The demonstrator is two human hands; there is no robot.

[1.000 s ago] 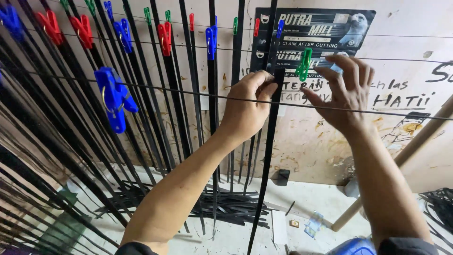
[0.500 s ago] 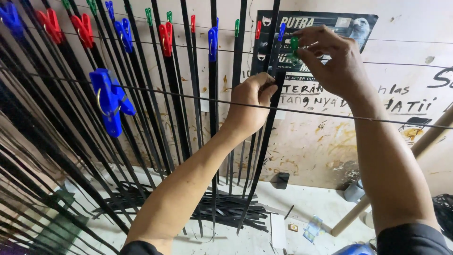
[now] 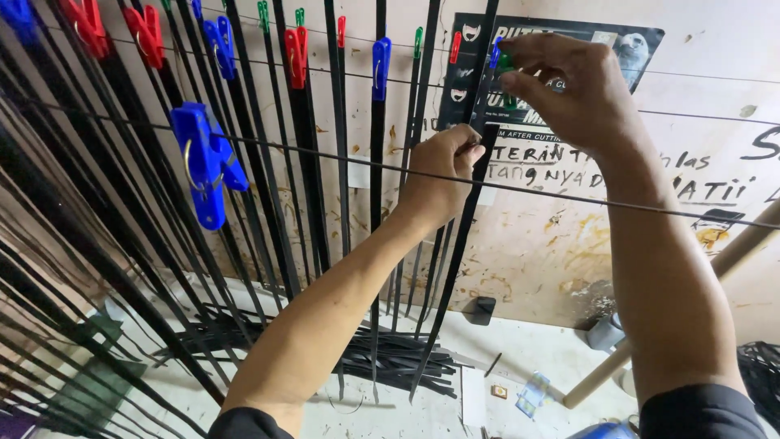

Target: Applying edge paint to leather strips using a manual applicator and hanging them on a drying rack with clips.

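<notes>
Overhead, several thin wires (image 3: 569, 193) run across in front of a stained wall (image 3: 552, 252), and they carry rows of long black strips (image 3: 305, 162) that hang straight down, each clipped at its top by a red, blue or green clothespin. A dark poster (image 3: 642, 45) is fixed to the wall behind the upper wire's right part. On the nearest wire, toward its left end, sits one big blue clothespin (image 3: 203, 162). Below, more black strips lie in a loose heap (image 3: 390, 358) on the pale floor, with a wooden pole (image 3: 723, 276) leaning at the right.

One black strip (image 3: 459, 260) hangs by itself just right of the rows. The left hand (image 3: 439, 175) is closed around it near its top end, pinching it between thumb and fingertips at the level of the near wire. The right hand (image 3: 573, 89) is higher, at the upper wire, with its fingers pinched on a small green clothespin (image 3: 505, 62) that is largely hidden by them; I cannot tell whether the pin's jaws are squeezed apart.

To do this well, I judge the strip's top should be held steady against the upper wire, the pin opened fully, and set squarely over strip and wire together, spaced apart from the neighbouring blue pin (image 3: 496, 50).
</notes>
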